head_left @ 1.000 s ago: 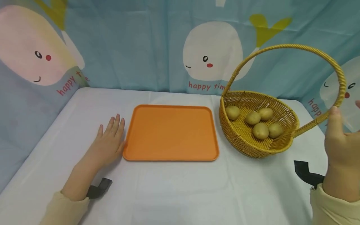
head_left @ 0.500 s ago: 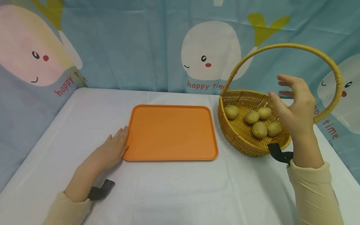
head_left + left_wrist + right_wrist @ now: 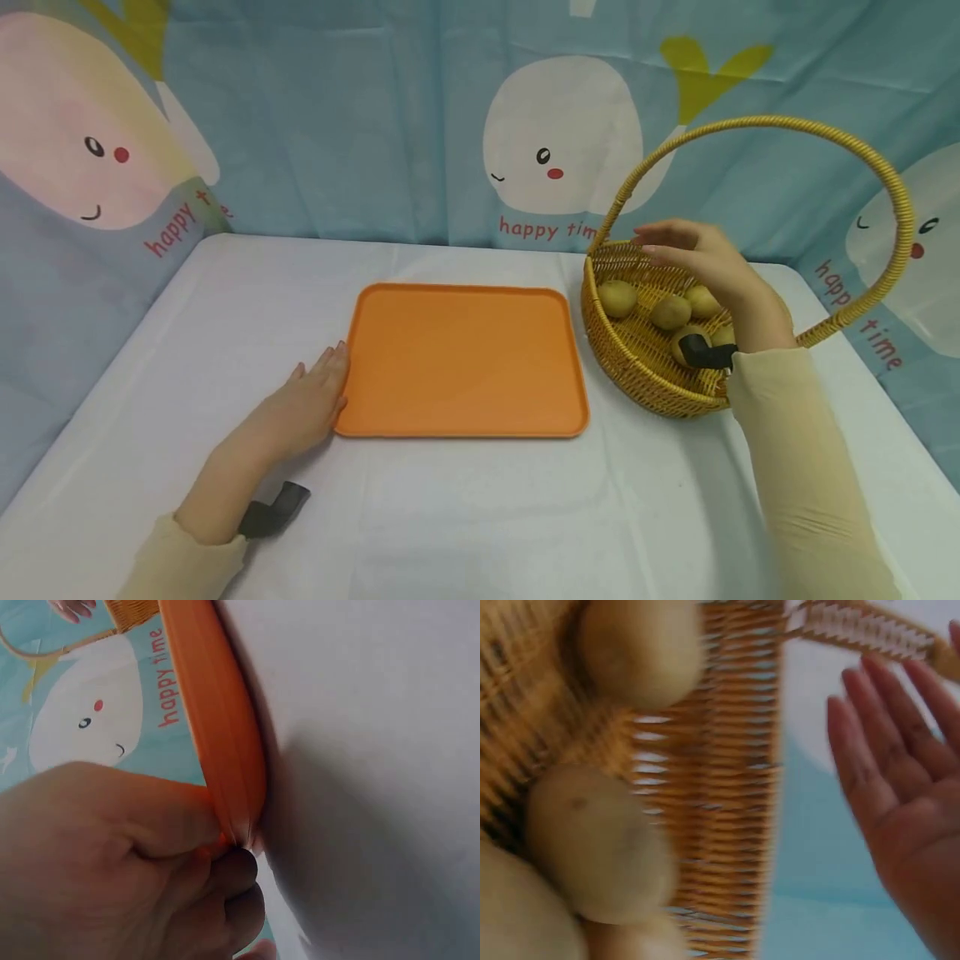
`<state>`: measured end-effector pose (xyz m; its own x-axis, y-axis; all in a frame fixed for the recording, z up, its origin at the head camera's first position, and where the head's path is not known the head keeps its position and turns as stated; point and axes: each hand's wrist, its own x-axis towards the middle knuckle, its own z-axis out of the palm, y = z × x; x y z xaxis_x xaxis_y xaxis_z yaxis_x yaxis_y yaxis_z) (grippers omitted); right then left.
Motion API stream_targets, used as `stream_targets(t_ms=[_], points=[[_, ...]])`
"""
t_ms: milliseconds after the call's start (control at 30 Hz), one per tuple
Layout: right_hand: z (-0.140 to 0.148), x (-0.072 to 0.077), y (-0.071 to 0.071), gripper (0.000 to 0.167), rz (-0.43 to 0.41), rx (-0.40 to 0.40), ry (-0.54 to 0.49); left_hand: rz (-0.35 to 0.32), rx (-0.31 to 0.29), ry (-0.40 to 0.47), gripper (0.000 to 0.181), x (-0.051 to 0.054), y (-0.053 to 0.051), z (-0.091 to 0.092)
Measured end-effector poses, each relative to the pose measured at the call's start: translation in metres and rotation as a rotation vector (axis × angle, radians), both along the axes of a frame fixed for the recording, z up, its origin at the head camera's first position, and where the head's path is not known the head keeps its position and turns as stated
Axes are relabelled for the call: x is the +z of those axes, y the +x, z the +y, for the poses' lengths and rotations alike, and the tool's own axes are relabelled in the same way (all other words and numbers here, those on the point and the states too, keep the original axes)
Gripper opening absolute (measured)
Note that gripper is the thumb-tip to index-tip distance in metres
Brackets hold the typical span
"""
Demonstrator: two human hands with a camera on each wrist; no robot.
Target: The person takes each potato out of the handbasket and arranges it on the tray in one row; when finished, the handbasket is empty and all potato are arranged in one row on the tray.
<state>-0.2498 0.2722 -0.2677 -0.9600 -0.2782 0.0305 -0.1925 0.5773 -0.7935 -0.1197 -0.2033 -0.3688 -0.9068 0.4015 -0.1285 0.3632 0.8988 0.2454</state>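
The orange tray (image 3: 461, 362) lies in the middle of the white table. At its left edge is my left hand (image 3: 303, 408); in the left wrist view, thumb and bent fingers of that hand (image 3: 150, 862) pinch the tray's rim (image 3: 221, 720). My right hand (image 3: 708, 258) is over the wicker basket (image 3: 637, 379), fingers spread and slightly bent, holding nothing. Several potatoes (image 3: 617, 299) lie inside the basket. The right wrist view shows the open palm (image 3: 911, 780) beside the basket wall (image 3: 735, 772), with blurred potatoes (image 3: 600, 844) inside.
The basket's tall handle (image 3: 780, 123) arches above and to the right of it. A blue printed curtain (image 3: 360, 125) hangs behind the table (image 3: 480, 517). A black strap (image 3: 273, 510) is at the left wrist, another (image 3: 705, 352) at the right.
My right hand has moved left from the basket handle to above the basket. My left hand has shifted right onto the tray's edge, and the tray has moved slightly right and nearer.
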Motion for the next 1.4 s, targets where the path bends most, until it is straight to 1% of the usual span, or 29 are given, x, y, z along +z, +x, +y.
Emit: stream_targets(t_ms=[67, 133, 233, 300, 367, 500, 600, 733, 867, 967, 1133, 1233, 1400], points=[[0.003, -0.008, -0.008, 0.047, -0.071, 0.026, -0.027, 0.008, -0.014, -0.004, 0.06, 0.001, 0.002, 0.004], [0.005, -0.014, -0.014, 0.048, -0.107, 0.047, -0.014, 0.02, -0.03, -0.016, 0.06, 0.001, 0.004, 0.008], [0.006, -0.02, -0.02, 0.049, -0.153, 0.077, 0.057, 0.049, -0.043, -0.042, 0.06, 0.001, 0.005, 0.013], [0.007, -0.023, -0.023, 0.05, -0.188, 0.099, 0.094, 0.073, -0.042, -0.063, 0.06, -0.001, 0.005, 0.015], [0.007, -0.027, -0.025, 0.05, -0.226, 0.124, 0.123, 0.085, -0.034, -0.063, 0.061, -0.002, 0.006, 0.015], [0.009, -0.034, -0.028, 0.047, -0.269, 0.169, 0.144, 0.089, -0.031, -0.057, 0.061, -0.002, 0.006, 0.016], [0.01, -0.038, -0.03, 0.044, -0.278, 0.174, 0.145, 0.094, -0.035, -0.069, 0.06, -0.001, 0.005, 0.016], [0.01, -0.041, -0.031, 0.044, -0.285, 0.163, 0.16, 0.1, -0.036, -0.08, 0.059, 0.001, 0.005, 0.017], [0.006, -0.042, -0.033, 0.049, -0.264, 0.18, 0.218, 0.092, -0.031, -0.078, 0.059, 0.002, 0.006, 0.018], [0.002, -0.043, -0.035, 0.054, -0.248, 0.215, 0.267, 0.086, -0.032, -0.09, 0.059, 0.003, 0.008, 0.018], [-0.001, -0.044, -0.035, 0.058, -0.239, 0.247, 0.33, 0.09, -0.035, -0.106, 0.059, 0.002, 0.01, 0.018], [-0.001, -0.044, -0.035, 0.058, -0.216, 0.241, 0.344, 0.094, -0.03, -0.103, 0.059, 0.001, 0.01, 0.018], [0.001, -0.043, -0.033, 0.057, -0.177, 0.207, 0.341, 0.09, -0.014, -0.096, 0.06, 0.001, 0.011, 0.019]])
